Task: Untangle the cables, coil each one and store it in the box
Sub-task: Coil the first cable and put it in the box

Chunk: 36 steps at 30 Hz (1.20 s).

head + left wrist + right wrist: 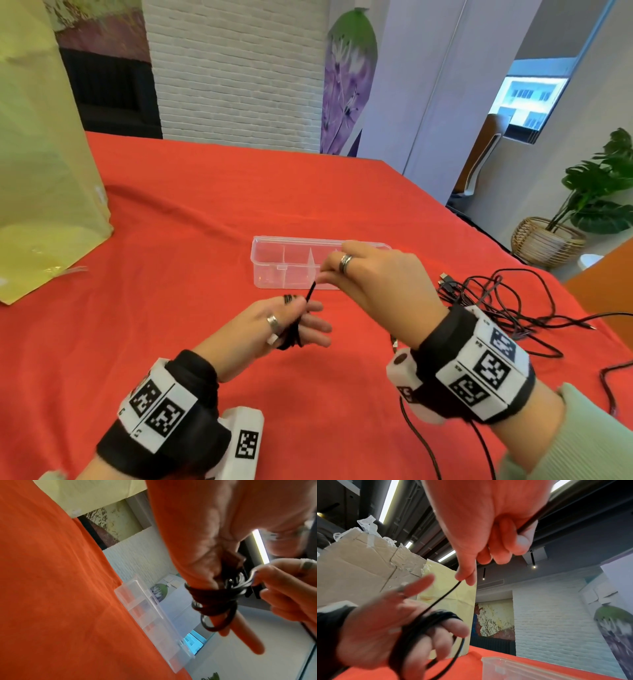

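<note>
The left hand [291,322] holds its fingers [452,626] nearly straight, black cable [412,631] coiled round them; the right hand [373,274] pinches the cable's free strand above; the clear box [274,260] sits just beyond on the counter [191,212].

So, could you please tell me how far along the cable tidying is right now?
Done: nothing stored; the clear box looks empty. In hand: one black cable is wound around the left hand, while the right hand pinches its free end. Left: the tangled cables on the red cloth.
</note>
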Motion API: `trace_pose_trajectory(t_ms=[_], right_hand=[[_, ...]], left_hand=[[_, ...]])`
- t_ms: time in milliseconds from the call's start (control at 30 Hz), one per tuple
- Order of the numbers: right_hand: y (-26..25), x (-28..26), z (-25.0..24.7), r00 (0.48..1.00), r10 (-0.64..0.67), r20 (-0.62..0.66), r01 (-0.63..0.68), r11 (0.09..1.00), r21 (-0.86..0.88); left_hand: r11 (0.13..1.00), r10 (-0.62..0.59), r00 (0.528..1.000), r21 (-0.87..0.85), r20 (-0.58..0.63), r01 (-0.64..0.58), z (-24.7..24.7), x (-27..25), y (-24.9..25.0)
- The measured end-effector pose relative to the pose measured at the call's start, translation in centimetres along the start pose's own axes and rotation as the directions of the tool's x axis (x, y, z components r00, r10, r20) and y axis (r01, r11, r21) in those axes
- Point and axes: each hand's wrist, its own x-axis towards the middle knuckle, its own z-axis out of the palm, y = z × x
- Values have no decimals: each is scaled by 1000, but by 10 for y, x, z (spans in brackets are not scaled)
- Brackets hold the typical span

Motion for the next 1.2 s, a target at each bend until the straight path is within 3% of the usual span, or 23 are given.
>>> trace_pose_trajectory(t_ms=[100, 300, 400, 467, 500, 567, 633, 700, 800, 900, 1033, 1200], right_hand=[[-4, 12, 9, 997, -28, -77, 32, 999, 41], [-8, 16, 27, 999, 40, -21, -27, 904, 427], [-13, 18, 24, 986, -38, -165, 97, 925, 367], [-11, 18, 27, 981, -50, -186, 112, 936, 335], [-8, 18, 29, 992, -26, -124, 70, 926, 371], [4, 17, 36, 984, 52, 169, -129, 866, 484], [13, 12, 50, 881, 54, 470, -329, 782, 529], [13, 2, 63, 785, -15, 620, -386, 770, 508], [-1, -15, 68, 695, -127, 708, -347, 803, 485], [-18, -21, 52, 666, -214, 714, -296, 803, 516], [-32, -23, 26, 697, -257, 669, -131, 872, 472], [-38, -29, 13, 669, -340, 661, -165, 799, 579]], left_hand=[[999, 10, 993, 48, 118, -16, 1, -4, -2], [999, -19, 987, 50, 157, 11, -3, -7, 3], [999, -16, 986, 38, 168, 9, 0, -5, 1], [1000, -3, 981, 20, 192, -1, 0, -5, 0], [1000, 11, 980, -14, 200, -8, -1, -6, 1], [992, 75, 976, -119, 207, -51, -4, -7, 4], [976, 148, 966, -188, 210, -109, -7, -8, 7], [961, 215, 963, -214, 165, -178, -8, -9, 9], [928, 289, 957, -242, -6, -282, -12, -5, 10], [932, 309, 934, -137, -181, -335, -13, 3, 2], [947, 316, 925, 13, -214, -320, -8, 6, -2], [952, 302, 927, 14, -223, -306, -10, 6, -4]])
